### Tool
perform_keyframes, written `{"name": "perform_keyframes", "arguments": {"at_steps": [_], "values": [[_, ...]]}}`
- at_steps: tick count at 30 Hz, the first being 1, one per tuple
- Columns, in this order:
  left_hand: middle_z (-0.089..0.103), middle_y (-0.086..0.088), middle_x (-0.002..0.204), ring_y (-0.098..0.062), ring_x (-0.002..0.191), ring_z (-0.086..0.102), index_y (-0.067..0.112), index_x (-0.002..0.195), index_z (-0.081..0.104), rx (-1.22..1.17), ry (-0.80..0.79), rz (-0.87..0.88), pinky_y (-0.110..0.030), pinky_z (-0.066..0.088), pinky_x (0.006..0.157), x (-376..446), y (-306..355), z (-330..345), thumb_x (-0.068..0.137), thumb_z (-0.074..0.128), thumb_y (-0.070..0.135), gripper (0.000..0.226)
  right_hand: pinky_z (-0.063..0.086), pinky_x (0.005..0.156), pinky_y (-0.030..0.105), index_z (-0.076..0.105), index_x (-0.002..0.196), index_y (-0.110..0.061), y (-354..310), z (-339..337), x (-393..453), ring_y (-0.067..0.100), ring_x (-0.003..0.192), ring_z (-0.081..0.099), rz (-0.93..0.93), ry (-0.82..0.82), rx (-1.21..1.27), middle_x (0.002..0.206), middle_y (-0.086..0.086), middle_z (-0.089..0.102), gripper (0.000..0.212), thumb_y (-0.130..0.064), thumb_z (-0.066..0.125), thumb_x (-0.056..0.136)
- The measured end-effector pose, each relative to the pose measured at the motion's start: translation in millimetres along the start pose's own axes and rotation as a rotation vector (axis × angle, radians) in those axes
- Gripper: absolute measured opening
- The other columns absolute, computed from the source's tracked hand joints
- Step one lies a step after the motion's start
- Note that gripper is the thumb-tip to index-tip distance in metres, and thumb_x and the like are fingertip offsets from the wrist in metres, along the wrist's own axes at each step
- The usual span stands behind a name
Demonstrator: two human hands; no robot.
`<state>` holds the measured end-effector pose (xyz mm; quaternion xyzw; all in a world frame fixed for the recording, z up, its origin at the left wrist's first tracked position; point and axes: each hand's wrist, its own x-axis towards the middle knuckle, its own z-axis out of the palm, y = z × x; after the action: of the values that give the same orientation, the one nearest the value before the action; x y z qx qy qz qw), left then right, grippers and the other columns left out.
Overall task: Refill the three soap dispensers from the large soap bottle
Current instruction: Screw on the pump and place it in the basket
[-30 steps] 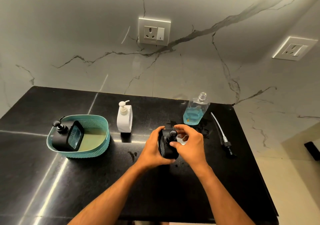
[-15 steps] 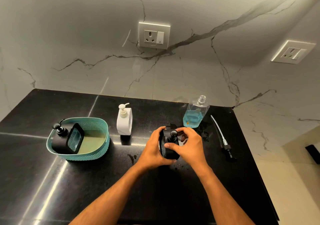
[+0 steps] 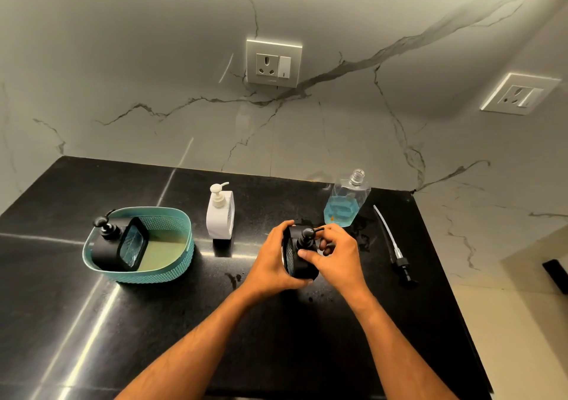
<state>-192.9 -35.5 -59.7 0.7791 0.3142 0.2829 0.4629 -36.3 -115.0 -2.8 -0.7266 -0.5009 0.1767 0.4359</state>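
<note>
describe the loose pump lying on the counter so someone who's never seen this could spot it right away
Start at the black counter and go to its right edge, past the open clear bottle of blue soap. The pump lies flat there, black head toward the person, pale tube pointing at the wall. Unlike the other pumps, it is attached to no bottle.

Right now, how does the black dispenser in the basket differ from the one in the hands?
The basket dispenser leans inside the teal basket, untouched; the held dispenser stands on the counter, gripped by the left hand. The right hand pinches the held one's pump; the basket one's pump is free. Both are black with pumps on.
</note>
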Motion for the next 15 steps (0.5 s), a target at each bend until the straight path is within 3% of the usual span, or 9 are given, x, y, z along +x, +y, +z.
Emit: {"name": "perform_keyframes", "arguments": {"at_steps": [4,10,15], "values": [[0.05,0.01,0.143,-0.006,0.133,0.052,0.032,0.151,0.035,0.002,0.0,0.004,-0.023,0.046,0.109,0.5,3.5,2.4,0.054,0.1,0.037,0.117,0.055,0.062,0.028,0.075,0.086,-0.017,0.8,2.4,0.3,0.013,0.07,0.061,0.013,0.068,-0.009,0.085,-0.007,0.063,0.034,-0.017,0.097,0.059],[0.05,0.009,0.144,-0.007,0.134,0.052,0.031,0.152,0.035,0.007,0.001,-0.004,-0.024,0.047,0.11,-0.3,4.7,2.2,0.055,0.1,0.038,0.118,0.056,0.069,0.023,0.074,0.093,-0.02,1.0,3.0,-2.6,0.009,0.081,0.065,-0.01,0.06,0.05,0.095,-0.01,0.064,0.038,-0.015,0.096,0.062],[0.05,0.008,0.146,-0.01,0.137,0.052,0.028,0.153,0.034,-0.005,-0.008,-0.008,-0.028,0.046,0.113,-1.5,7.1,-6.2,0.057,0.1,0.032,0.117,0.059,0.092,0.033,0.057,0.137,-0.036,6.1,-5.3,-2.4,0.009,0.121,0.057,-0.055,-0.201,0.13,0.139,-0.012,0.051,0.085,-0.028,0.096,0.062]]}}
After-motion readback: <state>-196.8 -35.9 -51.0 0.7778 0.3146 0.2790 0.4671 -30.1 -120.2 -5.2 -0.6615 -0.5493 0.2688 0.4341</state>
